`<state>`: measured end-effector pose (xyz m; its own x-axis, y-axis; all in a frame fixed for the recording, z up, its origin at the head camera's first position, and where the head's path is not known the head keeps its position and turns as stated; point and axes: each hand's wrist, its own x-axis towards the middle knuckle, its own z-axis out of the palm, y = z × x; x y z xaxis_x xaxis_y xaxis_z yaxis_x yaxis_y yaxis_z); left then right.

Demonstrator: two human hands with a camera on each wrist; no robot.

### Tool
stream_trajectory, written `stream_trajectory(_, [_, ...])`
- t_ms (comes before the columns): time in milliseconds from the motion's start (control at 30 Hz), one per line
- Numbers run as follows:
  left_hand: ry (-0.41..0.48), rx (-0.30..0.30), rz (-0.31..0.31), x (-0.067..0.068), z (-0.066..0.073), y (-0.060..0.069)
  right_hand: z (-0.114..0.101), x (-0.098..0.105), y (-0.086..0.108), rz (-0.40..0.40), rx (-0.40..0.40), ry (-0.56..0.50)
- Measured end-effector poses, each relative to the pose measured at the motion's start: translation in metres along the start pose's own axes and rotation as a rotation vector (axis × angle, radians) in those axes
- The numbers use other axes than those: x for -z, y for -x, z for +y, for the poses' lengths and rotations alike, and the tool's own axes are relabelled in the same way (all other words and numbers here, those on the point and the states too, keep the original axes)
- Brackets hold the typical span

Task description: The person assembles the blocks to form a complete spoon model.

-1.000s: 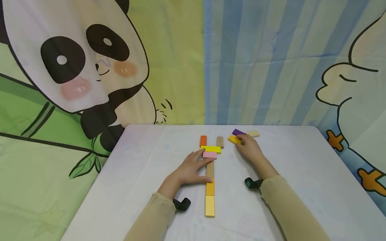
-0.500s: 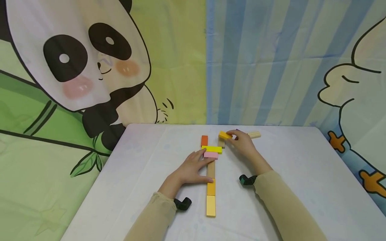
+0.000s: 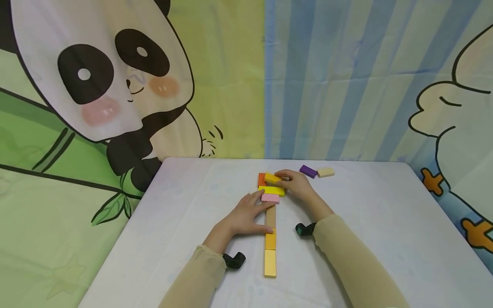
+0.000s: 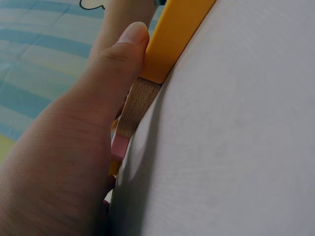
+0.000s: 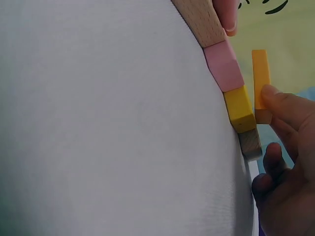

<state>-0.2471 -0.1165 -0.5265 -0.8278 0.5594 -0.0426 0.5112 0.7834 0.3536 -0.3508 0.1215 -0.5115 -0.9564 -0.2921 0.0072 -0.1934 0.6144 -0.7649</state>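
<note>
My right hand [image 3: 298,186] pinches an orange-yellow block [image 3: 271,178] between thumb and fingers. In the right wrist view that block [image 5: 261,78] is raised above the row, near a yellow block [image 5: 239,109] and a wooden block [image 5: 251,145]. Straight-fingered, my left hand [image 3: 244,216] lies along the row; its thumb touches an orange block [image 3: 270,241] and its forefinger reaches the pink block [image 3: 270,198]. A brown wooden block [image 3: 271,217] lies between these two. At the near end is a pale yellow block [image 3: 270,263]; at the far end a red-orange block [image 3: 261,179] is partly covered.
A purple block [image 3: 308,171] and a pale ridged wooden block [image 3: 325,172] lie at the back right of the white table [image 3: 366,205]. Behind the table's far edge hangs a printed curtain [image 3: 331,85].
My right hand has carried the orange-yellow block leftward from beside the purple block to above the far end of the row. My left hand keeps its place on the row.
</note>
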Motion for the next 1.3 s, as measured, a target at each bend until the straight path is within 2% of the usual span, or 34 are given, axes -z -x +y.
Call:
stream_trajectory(167, [-0.013, -0.003, 0.014, -0.001, -0.001, -0.001, 0.001, -0.001, 0.001, -0.012, 0.059, 0.017])
stream_trajectory(333, [0.024, 0.016, -0.005, -0.001, 0.001, 0.0, 0.003, 0.001, 0.004, -0.017, 0.052, 0.108])
stream_trajectory(467, [0.004, 0.014, 0.008, -0.002, 0.001, 0.0, 0.001, 0.004, 0.006, -0.026, 0.054, 0.142])
stream_trajectory(633, [-0.005, 0.013, 0.019, -0.003, -0.001, -0.001, -0.003, 0.005, 0.006, -0.056, 0.068, 0.162])
stream_trajectory(933, [-0.003, -0.011, 0.019, -0.002, -0.001, 0.001, -0.007, 0.003, 0.004, -0.107, 0.045, 0.173])
stream_trajectory(1300, [0.008, -0.002, 0.021, -0.002, 0.0, 0.001, -0.009, 0.004, 0.006, -0.104, 0.063, 0.187])
